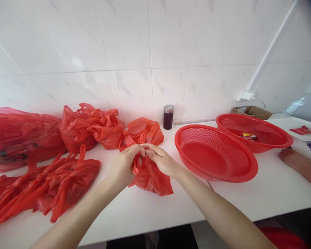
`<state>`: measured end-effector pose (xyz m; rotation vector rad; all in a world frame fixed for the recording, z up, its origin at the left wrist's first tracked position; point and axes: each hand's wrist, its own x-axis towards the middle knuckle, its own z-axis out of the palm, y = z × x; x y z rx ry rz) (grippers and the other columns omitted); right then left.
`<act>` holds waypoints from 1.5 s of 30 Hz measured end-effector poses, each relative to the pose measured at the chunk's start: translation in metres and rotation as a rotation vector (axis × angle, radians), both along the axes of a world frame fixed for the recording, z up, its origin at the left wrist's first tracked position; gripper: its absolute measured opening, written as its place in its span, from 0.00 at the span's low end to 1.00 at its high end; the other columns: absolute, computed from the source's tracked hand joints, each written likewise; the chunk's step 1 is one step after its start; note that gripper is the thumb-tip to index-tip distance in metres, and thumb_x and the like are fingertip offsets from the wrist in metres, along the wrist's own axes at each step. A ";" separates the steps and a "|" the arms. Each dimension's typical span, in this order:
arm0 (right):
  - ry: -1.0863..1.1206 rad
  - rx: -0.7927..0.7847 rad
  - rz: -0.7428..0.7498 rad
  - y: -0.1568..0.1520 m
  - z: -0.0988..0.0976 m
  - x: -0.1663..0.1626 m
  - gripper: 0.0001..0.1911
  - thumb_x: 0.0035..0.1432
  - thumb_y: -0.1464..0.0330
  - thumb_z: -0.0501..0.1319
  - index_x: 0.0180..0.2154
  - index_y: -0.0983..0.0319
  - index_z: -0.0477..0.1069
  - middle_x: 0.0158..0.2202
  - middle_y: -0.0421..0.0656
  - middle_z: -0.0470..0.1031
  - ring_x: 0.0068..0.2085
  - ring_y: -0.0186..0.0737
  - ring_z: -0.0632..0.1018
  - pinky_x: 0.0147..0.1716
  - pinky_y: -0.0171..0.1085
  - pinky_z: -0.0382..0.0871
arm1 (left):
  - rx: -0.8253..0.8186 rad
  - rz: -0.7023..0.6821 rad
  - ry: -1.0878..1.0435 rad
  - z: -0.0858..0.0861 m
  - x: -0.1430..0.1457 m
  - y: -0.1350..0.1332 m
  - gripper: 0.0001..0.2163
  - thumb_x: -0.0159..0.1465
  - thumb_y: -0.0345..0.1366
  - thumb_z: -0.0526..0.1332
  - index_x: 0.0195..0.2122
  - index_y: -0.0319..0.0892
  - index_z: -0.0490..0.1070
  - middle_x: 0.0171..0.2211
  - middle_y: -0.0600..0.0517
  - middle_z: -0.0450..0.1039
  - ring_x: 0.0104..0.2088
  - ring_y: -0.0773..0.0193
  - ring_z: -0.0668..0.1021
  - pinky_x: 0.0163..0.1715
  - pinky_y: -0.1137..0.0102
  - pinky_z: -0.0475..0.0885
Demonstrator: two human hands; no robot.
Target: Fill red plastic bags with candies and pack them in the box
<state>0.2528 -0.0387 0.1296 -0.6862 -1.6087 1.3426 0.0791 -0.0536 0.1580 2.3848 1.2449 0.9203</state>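
Both hands meet at the gathered top of a red plastic bag (154, 178) on the white table. My left hand (125, 162) is closed on the bunched plastic, with the fingers curled. From the other side, my right hand (160, 159) pinches at the same spot, its fingertips touching those of the left. What lies inside this bag is hidden. Right behind it sits another crumpled red bag (145, 129). To the left are red bags with long handles (67, 183), lying flat near the front edge.
Full red bags (93, 124) line the wall, with a larger one (23, 135) at far left. A dark jar (168, 119) stands behind. Right are a red basket (212, 155) and a second basket (272, 133) holding small packets. Another person's hand (290, 159) rests beside it.
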 end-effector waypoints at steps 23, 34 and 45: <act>-0.019 -0.132 -0.615 0.047 -0.094 0.014 0.16 0.53 0.55 0.59 0.31 0.58 0.58 0.26 0.34 0.64 0.27 0.33 0.69 0.27 0.34 0.71 | -0.356 0.129 0.076 -0.076 -0.091 -0.049 0.11 0.50 0.22 0.49 0.26 0.44 0.66 0.27 0.53 0.73 0.29 0.63 0.73 0.29 0.70 0.68; -0.215 -0.127 -0.655 0.032 -0.116 -0.032 0.23 0.61 0.52 0.50 0.53 0.55 0.55 0.44 0.45 0.71 0.36 0.39 0.76 0.38 0.42 0.72 | -0.187 0.310 -0.091 -0.097 -0.052 -0.011 0.13 0.69 0.41 0.45 0.34 0.45 0.64 0.45 0.46 0.69 0.44 0.61 0.72 0.44 0.66 0.67; -0.496 0.105 -0.659 0.044 -0.124 -0.021 0.17 0.63 0.67 0.46 0.53 0.57 0.58 0.52 0.49 0.71 0.50 0.46 0.74 0.48 0.45 0.67 | -0.247 0.341 0.028 -0.134 -0.038 0.024 0.07 0.67 0.36 0.49 0.31 0.47 0.58 0.21 0.58 0.61 0.22 0.64 0.65 0.27 0.68 0.58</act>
